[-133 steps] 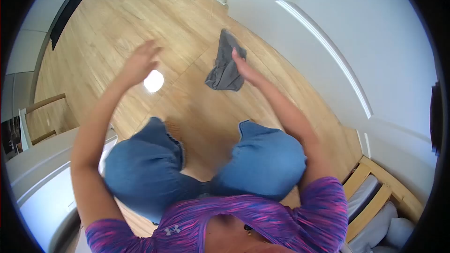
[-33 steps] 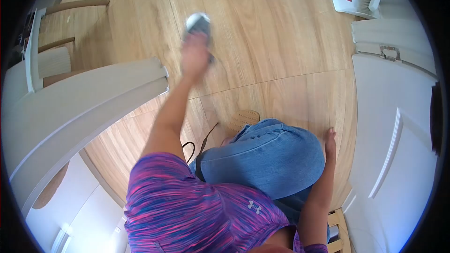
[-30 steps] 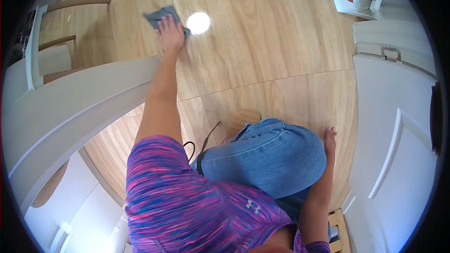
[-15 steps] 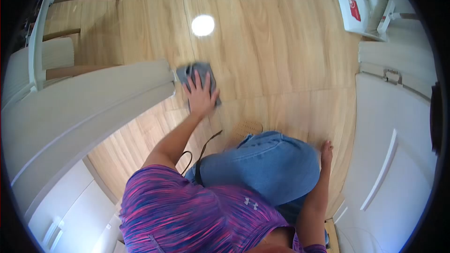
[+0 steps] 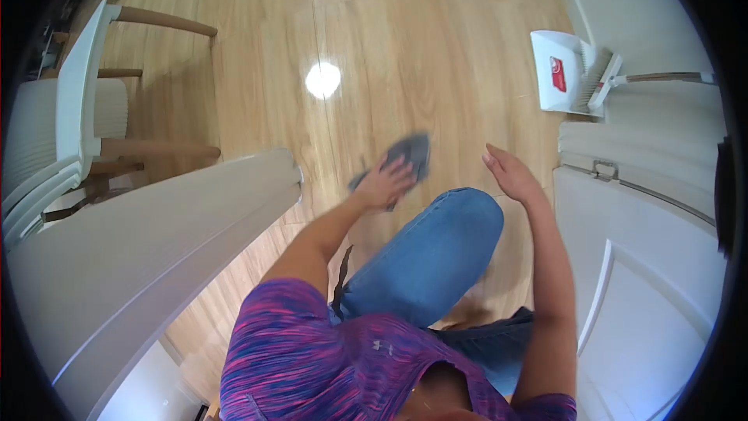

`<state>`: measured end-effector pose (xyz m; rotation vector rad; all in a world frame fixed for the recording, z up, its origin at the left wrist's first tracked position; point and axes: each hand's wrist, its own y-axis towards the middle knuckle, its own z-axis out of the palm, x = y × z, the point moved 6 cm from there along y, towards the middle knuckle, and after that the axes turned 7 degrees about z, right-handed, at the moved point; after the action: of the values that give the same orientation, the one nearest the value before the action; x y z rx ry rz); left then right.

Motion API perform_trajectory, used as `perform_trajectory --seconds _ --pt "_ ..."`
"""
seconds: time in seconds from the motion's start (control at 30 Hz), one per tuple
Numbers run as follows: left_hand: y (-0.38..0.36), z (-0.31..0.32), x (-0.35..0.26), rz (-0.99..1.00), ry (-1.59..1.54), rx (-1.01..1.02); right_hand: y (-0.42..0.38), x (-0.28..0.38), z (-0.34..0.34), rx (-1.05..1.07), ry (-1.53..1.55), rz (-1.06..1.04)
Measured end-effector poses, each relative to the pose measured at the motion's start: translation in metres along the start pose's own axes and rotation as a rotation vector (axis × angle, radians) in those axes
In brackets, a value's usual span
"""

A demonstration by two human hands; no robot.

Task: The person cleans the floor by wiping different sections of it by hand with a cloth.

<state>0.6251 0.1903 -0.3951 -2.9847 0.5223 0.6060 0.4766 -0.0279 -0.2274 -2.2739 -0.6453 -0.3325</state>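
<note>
My left hand is pressed down on a dark grey cloth on the wood-look floor, its fingers laid across the fabric. Both hand and cloth are smeared by motion, and part of the cloth is hidden under the palm. My right hand is raised over the floor to the right of my bent knee, holding nothing, its fingers stretched out toward the cloth.
At left stands a pale wall end, with a white chair on wooden legs beyond it. A white dustpan with a broom rests at upper right. A white door lies to my right.
The left hand has swept the cloth to the right and slightly nearer me. My right hand has come up off the floor and forward. The view has shifted, and my knee has moved.
</note>
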Motion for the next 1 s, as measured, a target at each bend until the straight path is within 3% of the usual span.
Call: perform_trajectory --seconds 0.03,0.1,0.17,0.2,0.23,0.3,0.37,0.43,0.47,0.5,0.6,0.63,0.7,0.77,0.83,0.87,0.9,0.97,1.0 --pt "-0.025 0.001 -0.014 0.075 -0.087 -0.073 -0.011 0.022 -0.03 -0.037 -0.083 -0.066" --pt "-0.055 -0.01 0.009 -0.183 -0.097 0.173 -0.041 0.057 -0.096 -0.133 -0.183 -0.168" --pt "-0.077 -0.015 0.079 -0.606 0.098 0.191 -0.064 0.055 -0.149 -0.192 -0.253 -0.065" --pt "-0.087 -0.03 0.111 -0.85 0.28 0.063 -0.068 0.045 -0.169 -0.197 -0.244 -0.012" --pt "-0.102 -0.036 0.149 -1.11 0.03 -0.24 -0.068 0.033 -0.187 -0.2 -0.229 0.043" --pt "-0.09 -0.032 0.201 -1.481 -0.162 -0.281 -0.059 0.024 -0.196 -0.183 -0.18 0.097" --pt "-0.026 -0.033 0.204 -1.415 -0.376 -0.214 -0.024 0.018 -0.192 -0.149 -0.118 0.063" --pt "0.048 -0.03 0.182 -1.076 -0.653 -0.052 0.022 0.035 -0.164 -0.089 -0.066 0.029" --pt "0.076 -0.045 0.17 -0.954 -0.999 -0.163 0.06 0.03 -0.137 -0.065 -0.007 -0.092" --pt "0.097 -0.05 0.175 -0.844 -1.28 -0.441 0.091 0.033 -0.11 -0.022 0.02 -0.141" --pt "0.11 -0.131 0.173 -0.709 -1.373 -0.591 0.155 0.067 -0.024 -0.026 -0.256 -0.363" --pt "0.101 -0.159 0.169 -0.789 -1.251 -0.628 0.164 0.08 0.003 -0.06 -0.354 -0.456" --pt "0.078 -0.149 0.204 -0.792 -1.04 -0.756 0.181 0.092 0.06 -0.23 -0.379 -0.693" --pt "0.052 -0.16 0.214 -0.889 -0.875 -0.853 0.184 0.12 0.101 -0.295 -0.414 -0.715" --pt "0.043 -0.179 0.2 -1.044 -0.904 -0.813 0.197 0.13 0.127 -0.328 -0.326 -0.81" --pt "0.038 -0.174 0.202 -1.045 -0.895 -0.821 0.205 0.13 0.127 -0.342 -0.284 -0.854" --pt "0.03 -0.168 0.205 -1.046 -0.887 -0.834 0.227 0.127 0.116 -0.329 -0.409 -0.771" --pt "0.019 -0.18 0.196 -1.072 -0.84 -0.638 0.293 0.126 0.073 -0.301 -0.655 -0.609" --pt "0.003 -0.183 0.193 -1.097 -0.827 -0.579 0.326 0.11 0.032 -0.575 -0.634 -0.612"
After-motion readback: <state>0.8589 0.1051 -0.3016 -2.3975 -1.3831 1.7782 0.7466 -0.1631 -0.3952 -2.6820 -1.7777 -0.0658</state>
